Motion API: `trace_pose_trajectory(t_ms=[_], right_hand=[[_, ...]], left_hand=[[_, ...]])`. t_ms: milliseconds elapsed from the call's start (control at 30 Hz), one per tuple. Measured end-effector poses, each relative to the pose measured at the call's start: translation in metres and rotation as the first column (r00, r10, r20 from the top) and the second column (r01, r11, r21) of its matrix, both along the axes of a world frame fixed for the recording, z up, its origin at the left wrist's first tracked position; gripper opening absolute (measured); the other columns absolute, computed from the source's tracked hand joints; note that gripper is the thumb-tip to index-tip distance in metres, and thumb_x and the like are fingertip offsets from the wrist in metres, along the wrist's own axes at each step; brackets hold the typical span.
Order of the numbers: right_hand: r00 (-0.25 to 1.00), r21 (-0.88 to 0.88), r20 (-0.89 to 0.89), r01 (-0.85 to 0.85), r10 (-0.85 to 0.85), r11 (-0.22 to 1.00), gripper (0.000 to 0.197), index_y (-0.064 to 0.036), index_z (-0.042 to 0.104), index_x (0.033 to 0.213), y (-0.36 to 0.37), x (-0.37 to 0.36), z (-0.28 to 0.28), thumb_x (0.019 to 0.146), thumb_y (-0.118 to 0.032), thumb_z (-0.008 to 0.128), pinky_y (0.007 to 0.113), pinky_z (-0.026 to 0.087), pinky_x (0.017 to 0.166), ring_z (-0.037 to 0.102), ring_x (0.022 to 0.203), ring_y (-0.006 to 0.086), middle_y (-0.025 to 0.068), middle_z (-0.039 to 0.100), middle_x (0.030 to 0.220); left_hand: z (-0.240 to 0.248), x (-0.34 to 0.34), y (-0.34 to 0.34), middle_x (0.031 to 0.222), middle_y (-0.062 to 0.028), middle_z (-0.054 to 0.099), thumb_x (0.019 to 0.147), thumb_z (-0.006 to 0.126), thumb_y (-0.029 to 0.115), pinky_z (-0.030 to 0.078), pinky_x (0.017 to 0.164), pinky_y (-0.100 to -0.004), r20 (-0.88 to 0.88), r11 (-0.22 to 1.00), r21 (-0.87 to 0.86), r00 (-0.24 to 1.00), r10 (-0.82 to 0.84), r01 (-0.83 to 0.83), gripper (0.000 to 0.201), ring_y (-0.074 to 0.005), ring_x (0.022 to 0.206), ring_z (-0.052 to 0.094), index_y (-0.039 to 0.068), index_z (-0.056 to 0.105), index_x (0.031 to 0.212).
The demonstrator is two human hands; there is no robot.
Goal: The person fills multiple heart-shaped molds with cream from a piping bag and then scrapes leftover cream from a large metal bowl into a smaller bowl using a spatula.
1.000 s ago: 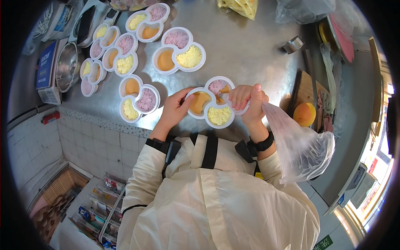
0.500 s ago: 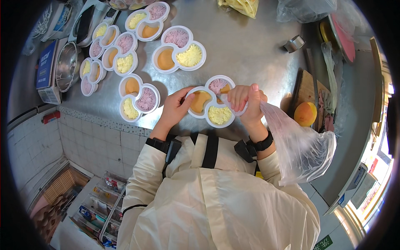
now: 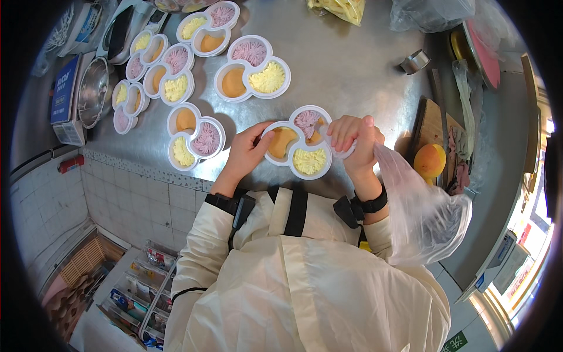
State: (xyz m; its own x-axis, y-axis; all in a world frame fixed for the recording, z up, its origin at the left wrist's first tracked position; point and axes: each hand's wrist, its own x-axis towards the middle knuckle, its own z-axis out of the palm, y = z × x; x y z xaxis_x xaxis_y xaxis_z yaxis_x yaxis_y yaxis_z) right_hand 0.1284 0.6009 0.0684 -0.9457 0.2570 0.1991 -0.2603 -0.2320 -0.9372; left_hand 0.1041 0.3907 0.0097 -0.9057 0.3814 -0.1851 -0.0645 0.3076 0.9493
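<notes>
A white three-lobed cup tray sits on the metal table before me. Its left cup holds a plain tan filling, and its front cup is covered with piped yellow cream. In the far cup, pink piped cream covers part of the tan base, which still shows at the right side. My left hand pinches the tray's left rim between thumb and fingers. My right hand is closed round the narrow end of a clear piping bag, just right of the tray; its fingers hide the tip.
Several filled three-lobed trays stand to the left and far left. A steel bowl leans by a blue box. To the right are a metal ring, a cutting board and a yellow-orange fruit.
My right hand and the piping bag have shifted a little to the right, away from the far cup. More pink strands show there. My left hand keeps its hold.
</notes>
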Motion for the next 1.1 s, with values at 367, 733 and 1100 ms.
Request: trace_pose_trajectory(t_ms=[367, 733, 1100], right_hand=[[0.974, -0.057, 0.221, -0.033, 0.045, 0.998, 0.057, -0.0073, 0.036, 0.046, -0.006, -0.001, 0.009, 0.097, -0.028, 0.027, 0.031, 0.04, 0.049, 0.04, 0.039, 0.0167, 0.0064, 0.039, 0.04], [0.955, -0.047, 0.287, -0.061, 0.072, 0.997, 0.055, -0.0065, 0.037, 0.047, -0.005, -0.004, 0.013, 0.097, -0.028, 0.027, 0.03, 0.039, 0.048, 0.038, 0.039, 0.0166, 0.0076, 0.04, 0.041], [0.946, -0.008, 0.316, -0.076, 0.074, 0.997, 0.057, -0.006, 0.036, 0.046, 0.004, -0.014, 0.016, 0.097, -0.031, 0.028, 0.03, 0.038, 0.048, 0.038, 0.04, 0.0164, 0.0073, 0.039, 0.041]], left_hand=[[-0.001, 0.0, -0.001, 0.076, -0.003, 0.061, 0.087, 0.055, 0.019, 0.04, 0.057, -0.0213, 0.014, 1.0, -0.008, 1.0, 0.0, 0.0, 0.025, -0.0061, 0.06, 0.046, 0.004, 0.06, 0.107], [-0.005, 0.0, -0.001, 0.074, -0.0025, 0.06, 0.087, 0.055, 0.02, 0.039, 0.055, -0.0214, -0.016, 1.0, 0.002, 1.0, -0.005, 0.005, 0.025, -0.006, 0.058, 0.045, 0.004, 0.06, 0.107], [0.0, 0.001, 0.0, 0.075, -0.0029, 0.06, 0.087, 0.055, 0.02, 0.04, 0.056, -0.0209, -0.023, 1.0, 0.014, 1.0, 0.01, -0.009, 0.026, -0.0054, 0.059, 0.046, 0.004, 0.06, 0.107]])
